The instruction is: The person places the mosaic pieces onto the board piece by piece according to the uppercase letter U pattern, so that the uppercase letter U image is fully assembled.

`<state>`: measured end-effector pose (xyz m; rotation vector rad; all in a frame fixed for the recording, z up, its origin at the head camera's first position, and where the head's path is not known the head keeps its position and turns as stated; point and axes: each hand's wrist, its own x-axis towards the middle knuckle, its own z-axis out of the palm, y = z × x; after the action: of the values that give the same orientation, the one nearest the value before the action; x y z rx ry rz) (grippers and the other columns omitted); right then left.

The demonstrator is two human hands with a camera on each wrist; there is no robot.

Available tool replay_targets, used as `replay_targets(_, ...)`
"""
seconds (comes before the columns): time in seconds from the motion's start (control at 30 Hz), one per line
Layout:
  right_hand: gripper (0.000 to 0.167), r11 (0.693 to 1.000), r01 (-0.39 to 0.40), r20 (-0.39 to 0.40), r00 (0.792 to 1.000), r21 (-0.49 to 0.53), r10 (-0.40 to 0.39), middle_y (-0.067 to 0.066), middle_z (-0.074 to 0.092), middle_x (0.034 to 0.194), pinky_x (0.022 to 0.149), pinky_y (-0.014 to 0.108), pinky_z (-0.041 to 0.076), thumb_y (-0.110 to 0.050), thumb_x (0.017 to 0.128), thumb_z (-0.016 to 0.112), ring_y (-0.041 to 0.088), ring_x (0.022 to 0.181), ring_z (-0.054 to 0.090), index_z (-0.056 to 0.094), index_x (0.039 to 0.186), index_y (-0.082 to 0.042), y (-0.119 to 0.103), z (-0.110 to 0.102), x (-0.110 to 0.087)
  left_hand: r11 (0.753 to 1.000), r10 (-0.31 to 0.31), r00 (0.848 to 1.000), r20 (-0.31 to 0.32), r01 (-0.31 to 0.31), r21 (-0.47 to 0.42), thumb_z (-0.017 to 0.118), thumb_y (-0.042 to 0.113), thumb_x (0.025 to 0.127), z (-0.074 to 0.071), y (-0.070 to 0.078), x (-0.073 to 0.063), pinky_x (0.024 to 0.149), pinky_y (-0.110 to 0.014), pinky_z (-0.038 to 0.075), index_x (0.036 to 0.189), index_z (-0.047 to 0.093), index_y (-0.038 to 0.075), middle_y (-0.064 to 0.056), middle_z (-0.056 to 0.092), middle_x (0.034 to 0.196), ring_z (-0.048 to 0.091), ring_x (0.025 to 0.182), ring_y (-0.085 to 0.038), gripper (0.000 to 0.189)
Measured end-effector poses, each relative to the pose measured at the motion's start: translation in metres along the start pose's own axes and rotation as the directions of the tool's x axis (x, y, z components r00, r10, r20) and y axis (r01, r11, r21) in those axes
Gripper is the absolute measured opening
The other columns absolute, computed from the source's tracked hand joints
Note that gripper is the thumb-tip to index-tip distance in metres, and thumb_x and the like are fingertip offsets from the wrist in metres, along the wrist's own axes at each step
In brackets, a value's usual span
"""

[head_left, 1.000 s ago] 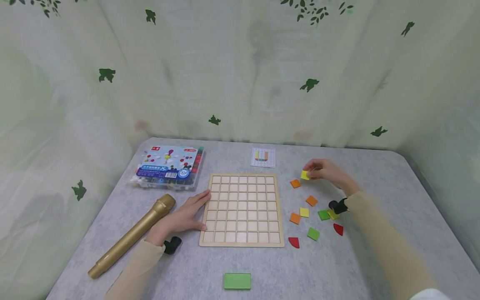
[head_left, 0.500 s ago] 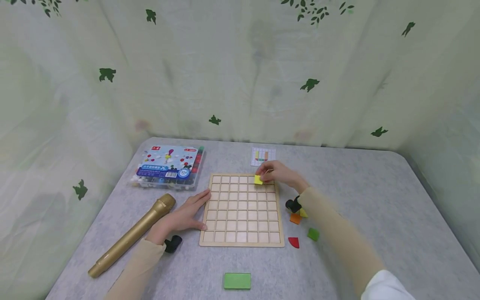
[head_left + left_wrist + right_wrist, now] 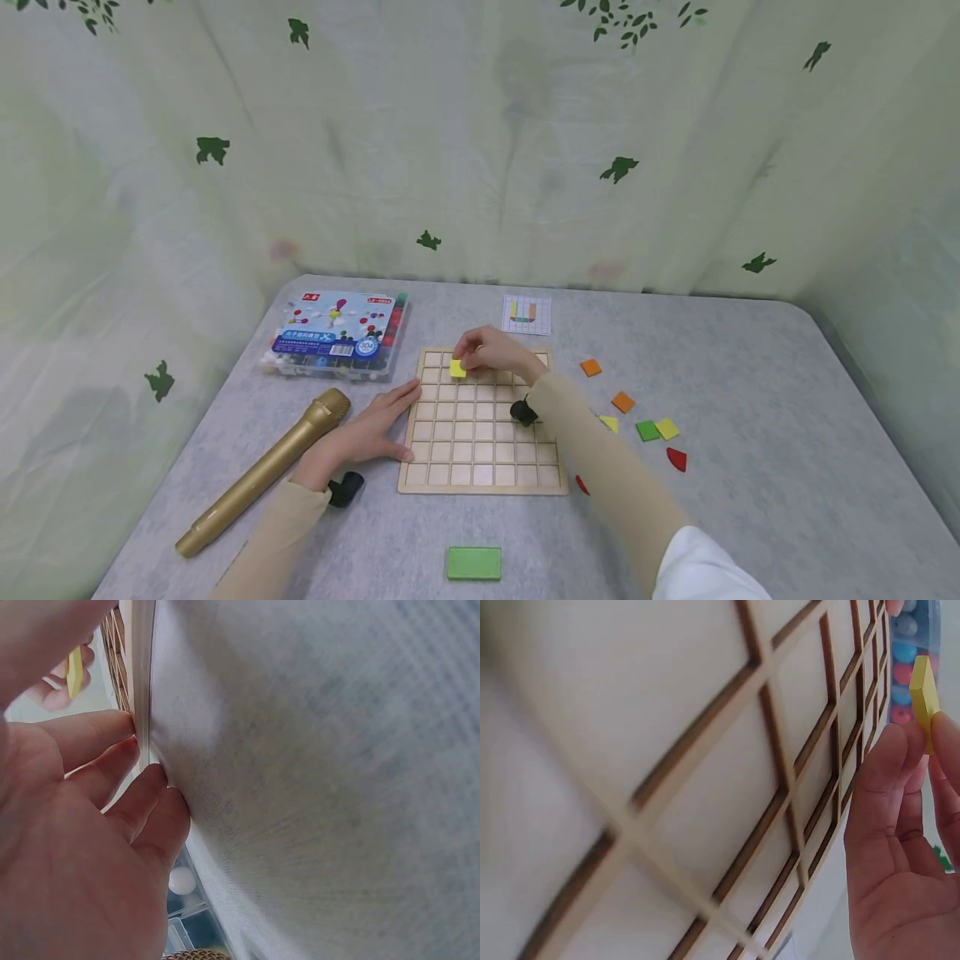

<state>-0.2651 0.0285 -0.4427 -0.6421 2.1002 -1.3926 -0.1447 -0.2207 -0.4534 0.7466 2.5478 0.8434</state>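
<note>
My left hand point(image 3: 367, 433) rests at the left edge of a wooden grid board point(image 3: 480, 490). In the left wrist view its fairly straight fingers point(image 3: 161, 817) touch the board's side. Over the upper left of the grid, my right hand point(image 3: 491, 350) pinches a yellow square tile point(image 3: 457, 368) between thumb and fingers. The right wrist view has the tile point(image 3: 925, 690) tilted on edge, above the board and apart from it. The visible grid cells hold no tiles; my right hand and forearm cover some of them.
Right of the board lie orange tiles point(image 3: 591, 367), a green tile point(image 3: 647, 431), yellow tiles point(image 3: 667, 429) and red quarter-round pieces point(image 3: 677, 459), partly behind my forearm. A pattern card point(image 3: 527, 315), plastic box point(image 3: 333, 337), gold microphone point(image 3: 262, 475) and green block point(image 3: 474, 563) surround the board.
My right hand has carried the yellow tile leftward from the loose pieces, across the board's top, to its upper left. The left hand stays in place.
</note>
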Motion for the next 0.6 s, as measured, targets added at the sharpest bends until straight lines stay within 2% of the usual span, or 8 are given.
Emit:
replay_targets(0.13,0.009,0.998,-0.034,-0.018,0.999,-0.05,0.033,0.006,0.061,0.078,0.064,0.026,0.049,0.001,0.087,0.062,0.015,0.066,0.056,0.066,0.095,0.001,-0.003,0.011,0.007,1.0,0.004,1.0,0.001,-0.004,0.005,0.077,0.024,0.08,0.0,0.001,0.0,0.107,-0.059,0.019,0.148,0.02,-0.01,-0.025,0.011,0.155,0.013,0.138,-0.047,0.096)
replay_targets(0.33,0.006,0.991,-0.094,-0.065,0.994,-0.096,0.088,0.006,0.064,0.077,0.062,0.025,0.049,0.001,0.087,0.063,0.016,0.065,0.057,0.066,0.092,0.002,-0.008,0.022,0.01,1.0,0.005,1.0,0.005,-0.005,0.0,0.077,0.025,0.08,0.0,0.001,-0.001,0.107,-0.059,0.019,0.148,0.019,-0.01,-0.025,0.011,0.155,0.012,0.138,-0.047,0.095)
replay_targets(0.5,0.007,0.977,-0.109,-0.12,0.989,-0.186,0.088,0.006,0.064,0.074,0.056,0.024,0.047,0.003,0.086,0.061,0.016,0.059,0.056,0.067,0.088,0.0,-0.012,0.028,0.011,1.0,0.011,1.0,0.004,-0.011,-0.003,0.077,0.025,0.08,0.0,0.0,-0.001,0.107,-0.059,0.019,0.148,0.019,-0.01,-0.025,0.011,0.155,0.012,0.138,-0.047,0.095)
replay_targets(0.6,0.01,0.958,-0.115,-0.149,0.986,-0.263,0.077,0.004,0.063,0.072,0.054,0.023,0.045,0.003,0.085,0.06,0.015,0.057,0.054,0.067,0.086,-0.004,-0.012,0.032,0.012,1.0,0.015,1.0,0.002,-0.015,0.0,0.077,0.025,0.08,0.0,-0.001,-0.001,0.107,-0.059,0.019,0.148,0.02,-0.01,-0.025,0.011,0.155,0.012,0.138,-0.047,0.095)
